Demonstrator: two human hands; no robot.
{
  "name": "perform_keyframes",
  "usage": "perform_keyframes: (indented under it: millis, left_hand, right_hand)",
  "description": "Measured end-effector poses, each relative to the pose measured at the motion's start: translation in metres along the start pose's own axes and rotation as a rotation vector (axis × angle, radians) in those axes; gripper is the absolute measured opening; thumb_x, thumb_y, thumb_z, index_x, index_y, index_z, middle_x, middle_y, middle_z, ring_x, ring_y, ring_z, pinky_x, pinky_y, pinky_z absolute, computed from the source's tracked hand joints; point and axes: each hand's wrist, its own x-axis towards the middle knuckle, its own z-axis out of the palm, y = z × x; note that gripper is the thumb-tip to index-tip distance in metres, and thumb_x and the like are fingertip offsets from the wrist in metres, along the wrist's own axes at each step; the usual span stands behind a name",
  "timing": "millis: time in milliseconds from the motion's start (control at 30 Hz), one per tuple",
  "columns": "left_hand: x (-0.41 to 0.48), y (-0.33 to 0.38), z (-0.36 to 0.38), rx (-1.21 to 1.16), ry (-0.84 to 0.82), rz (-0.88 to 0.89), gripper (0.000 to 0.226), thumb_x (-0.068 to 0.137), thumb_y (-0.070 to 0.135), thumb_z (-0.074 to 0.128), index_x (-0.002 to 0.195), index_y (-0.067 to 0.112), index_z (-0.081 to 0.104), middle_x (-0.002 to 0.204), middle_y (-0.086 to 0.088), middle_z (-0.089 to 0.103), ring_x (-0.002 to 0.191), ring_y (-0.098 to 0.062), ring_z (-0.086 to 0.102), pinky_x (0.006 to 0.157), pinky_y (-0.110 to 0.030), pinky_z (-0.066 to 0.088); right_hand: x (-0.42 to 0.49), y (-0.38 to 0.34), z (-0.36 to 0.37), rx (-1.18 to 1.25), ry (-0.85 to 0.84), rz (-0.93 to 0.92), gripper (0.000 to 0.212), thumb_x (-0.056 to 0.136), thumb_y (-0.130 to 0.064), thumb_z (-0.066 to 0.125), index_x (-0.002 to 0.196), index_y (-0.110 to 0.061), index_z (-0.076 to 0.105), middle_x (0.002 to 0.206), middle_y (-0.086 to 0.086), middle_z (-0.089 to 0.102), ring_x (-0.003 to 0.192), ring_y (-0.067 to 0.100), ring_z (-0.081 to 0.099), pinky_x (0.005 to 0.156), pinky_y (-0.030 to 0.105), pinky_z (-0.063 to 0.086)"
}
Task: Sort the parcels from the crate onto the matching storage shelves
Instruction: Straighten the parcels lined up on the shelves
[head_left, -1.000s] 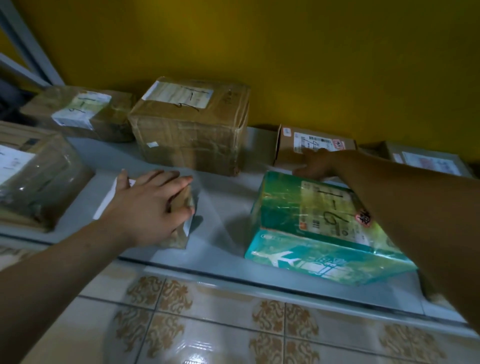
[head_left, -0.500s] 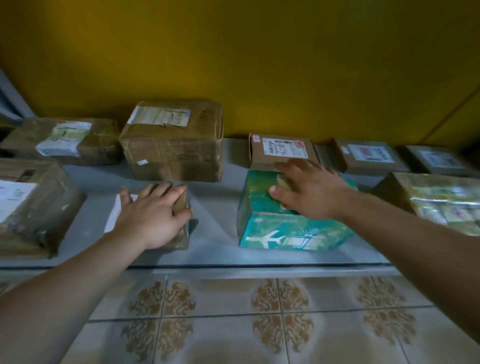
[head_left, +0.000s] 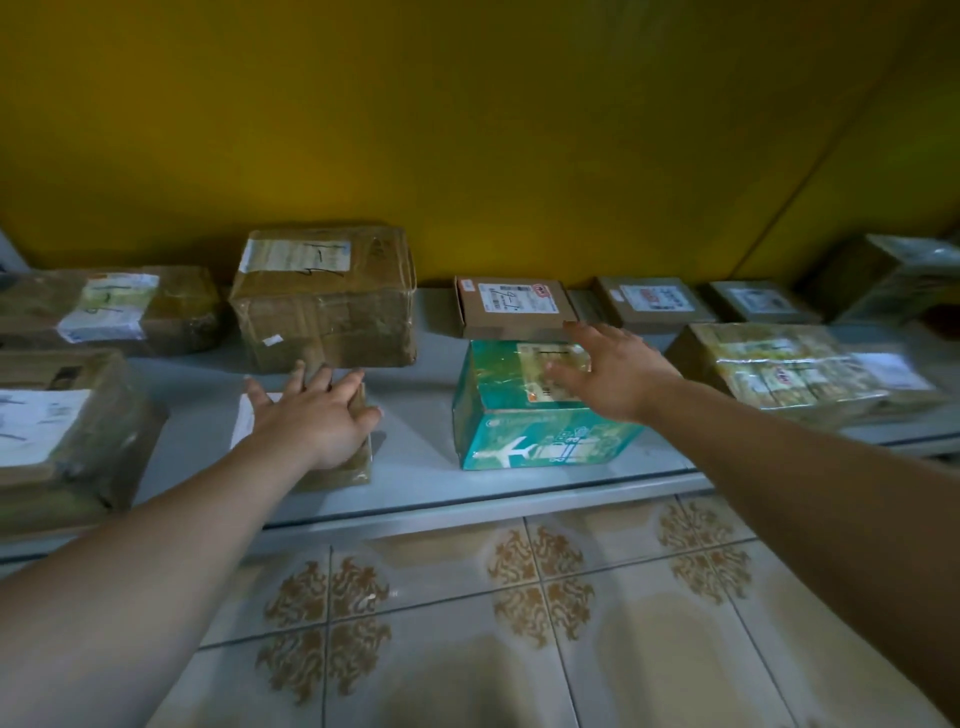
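Teal printed cardboard box (head_left: 540, 441) sits on pale grey shelf (head_left: 415, 460); right hand (head_left: 618, 374) above its top, fingers spread, holding nothing. Left hand (head_left: 317, 421) flat, fingers straight, on small brown taped parcel (head_left: 344, 470). Yellow wall (head_left: 467, 130) behind, patterned tile floor (head_left: 467, 623) below.

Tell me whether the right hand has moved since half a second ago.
Yes. The right hand has released the top of the green box and shifted toward its right edge, fingers spread, tips near the flat cardboard parcel behind.
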Motion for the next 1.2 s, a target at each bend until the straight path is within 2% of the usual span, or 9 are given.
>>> perform_keyframes:
  millis: [133, 233, 300, 433, 567, 800, 967, 1133, 1200]
  left_hand:
    - [-0.012, 0.014, -0.03, -0.021, 0.045, 0.018, 0.074, 0.09, 0.072, 0.028, 0.153, 0.037, 0.012, 0.163, 0.002, 0.004, 0.149, -0.026, 0.001, 0.115, -0.063, 0.004]
    - [-0.027, 0.057, -0.054, -0.107, 0.106, 0.099, 0.076, 0.09, 0.071, 0.034, 0.153, 0.033, 0.016, 0.163, 0.002, 0.009, 0.149, -0.027, 0.01, 0.118, -0.054, 0.013]
    - [-0.038, 0.097, -0.067, -0.168, 0.163, 0.194, 0.075, 0.09, 0.068, 0.038, 0.153, 0.032, 0.018, 0.162, 0.002, 0.012, 0.148, -0.027, 0.012, 0.118, -0.053, 0.017]
    - [-0.05, 0.187, -0.078, -0.158, 0.232, 0.375, 0.075, 0.09, 0.067, 0.039, 0.153, 0.03, 0.02, 0.162, 0.002, 0.015, 0.148, -0.023, 0.014, 0.118, -0.052, 0.018]
    - [-0.051, 0.268, -0.072, -0.113, 0.196, 0.454, 0.076, 0.09, 0.067, 0.041, 0.153, 0.03, 0.019, 0.162, 0.002, 0.013, 0.149, -0.023, 0.011, 0.119, -0.05, 0.014]
    - [-0.036, 0.371, -0.046, -0.156, 0.135, 0.37, 0.075, 0.092, 0.062, 0.044, 0.154, 0.031, 0.015, 0.163, 0.002, 0.009, 0.149, -0.024, 0.008, 0.119, -0.051, 0.014]
    - [-0.022, 0.432, -0.025, -0.406, 0.103, 0.213, 0.076, 0.091, 0.059, 0.048, 0.153, 0.04, 0.007, 0.163, 0.004, 0.0, 0.149, -0.027, 0.008, 0.119, -0.05, 0.016]
    - [-0.004, 0.471, 0.001, -0.579, 0.01, 0.058, 0.071, 0.093, 0.06, 0.042, 0.15, 0.048, 0.001, 0.162, 0.007, -0.011, 0.149, -0.027, 0.007, 0.116, -0.051, 0.017]
    - [-0.002, 0.478, 0.015, -0.592, -0.01, 0.018, 0.069, 0.095, 0.056, 0.041, 0.15, 0.05, 0.0, 0.162, 0.009, -0.008, 0.147, -0.026, 0.017, 0.115, -0.049, 0.022]
  right_hand:
    - [-0.019, 0.03, -0.022, 0.034, 0.049, 0.096, 0.077, 0.093, -0.068, 0.041, 0.156, -0.028, 0.022, 0.161, 0.006, 0.028, 0.144, 0.031, 0.031, 0.114, 0.043, 0.031]
    - [-0.026, 0.059, -0.036, 0.082, 0.076, 0.152, 0.076, 0.092, -0.068, 0.044, 0.155, -0.031, 0.024, 0.16, 0.006, 0.029, 0.141, 0.032, 0.035, 0.111, 0.042, 0.036]
    - [-0.029, 0.08, -0.043, 0.088, 0.099, 0.164, 0.075, 0.092, -0.068, 0.043, 0.155, -0.032, 0.024, 0.161, 0.005, 0.028, 0.142, 0.032, 0.035, 0.112, 0.043, 0.036]
    - [-0.038, 0.128, -0.056, 0.092, 0.115, 0.162, 0.076, 0.093, -0.067, 0.042, 0.156, -0.029, 0.023, 0.161, 0.006, 0.026, 0.145, 0.031, 0.029, 0.113, 0.043, 0.031]
    - [-0.043, 0.188, -0.065, 0.137, 0.136, 0.165, 0.078, 0.092, -0.068, 0.043, 0.156, -0.028, 0.023, 0.162, 0.007, 0.026, 0.145, 0.031, 0.029, 0.115, 0.044, 0.031]
    - [-0.027, 0.302, -0.05, 0.139, 0.106, 0.189, 0.074, 0.095, -0.063, 0.043, 0.156, -0.027, 0.022, 0.163, 0.006, 0.022, 0.147, 0.032, 0.024, 0.115, 0.048, 0.03]
    - [0.002, 0.371, -0.028, 0.138, 0.057, 0.122, 0.076, 0.095, -0.066, 0.04, 0.157, -0.029, 0.018, 0.165, 0.007, 0.01, 0.15, 0.033, 0.009, 0.119, 0.051, 0.017]
    - [0.028, 0.405, 0.004, 0.153, -0.101, 0.029, 0.077, 0.092, -0.073, 0.031, 0.155, -0.04, 0.001, 0.165, 0.005, -0.009, 0.149, 0.043, 0.004, 0.118, 0.06, 0.018]
    - [0.032, 0.409, 0.012, 0.123, -0.099, 0.012, 0.077, 0.093, -0.073, 0.026, 0.155, -0.039, -0.002, 0.165, 0.007, -0.012, 0.148, 0.044, 0.003, 0.116, 0.058, 0.021]
